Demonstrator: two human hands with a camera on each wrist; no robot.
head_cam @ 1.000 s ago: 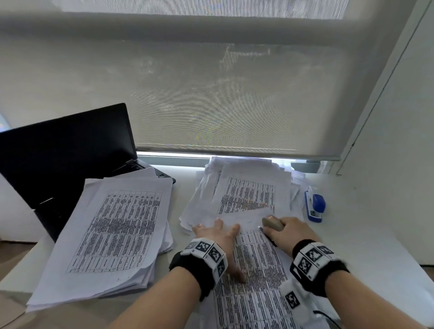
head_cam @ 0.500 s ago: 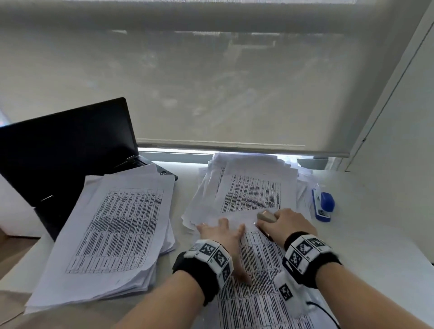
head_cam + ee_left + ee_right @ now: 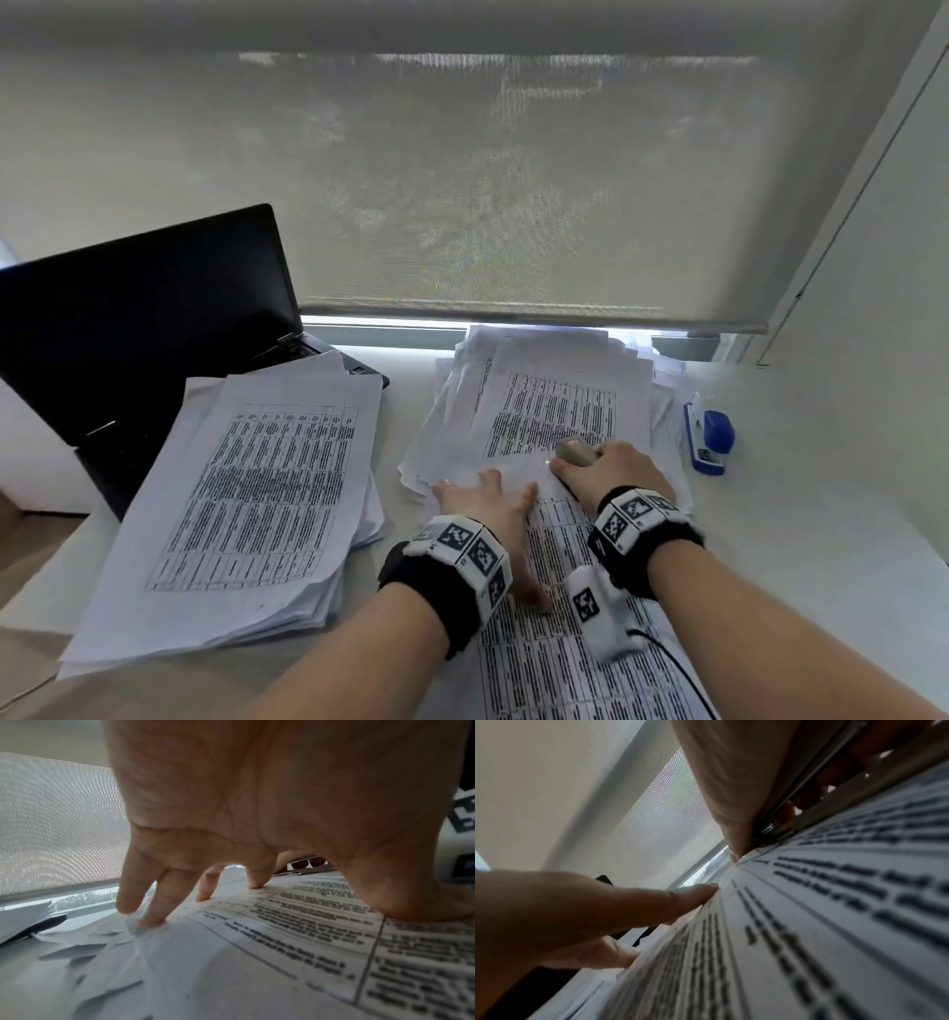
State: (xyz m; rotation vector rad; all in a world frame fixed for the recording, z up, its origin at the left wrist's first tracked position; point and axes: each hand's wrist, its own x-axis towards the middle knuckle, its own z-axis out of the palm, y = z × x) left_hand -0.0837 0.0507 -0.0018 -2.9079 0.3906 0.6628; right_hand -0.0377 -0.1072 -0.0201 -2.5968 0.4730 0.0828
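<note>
A printed sheet [image 3: 560, 663] with a table of text lies on the desk in front of me. My left hand [image 3: 488, 514] presses flat on it, fingers spread and straight; in the left wrist view the fingertips [image 3: 151, 921] bear on the sheet [image 3: 282, 943]. My right hand [image 3: 611, 473] grips a grey stapler [image 3: 575, 449] at the sheet's top edge. The right wrist view shows the stapler [image 3: 875, 774] lying on the paper [image 3: 834, 902], with my fingers curled round it. Whether paper sits between its jaws is hidden.
A loose pile of printed papers [image 3: 554, 406] lies just beyond my hands. A thicker stack [image 3: 246, 493] sits at left, overlapping an open black laptop [image 3: 128, 318]. A blue stapler [image 3: 711, 437] lies at right on the white desk [image 3: 821, 514]. A roller blind [image 3: 462, 180] covers the window behind.
My right hand has shifted the grey stapler slightly left along the sheet's top edge. My left hand stays pressed on the sheet.
</note>
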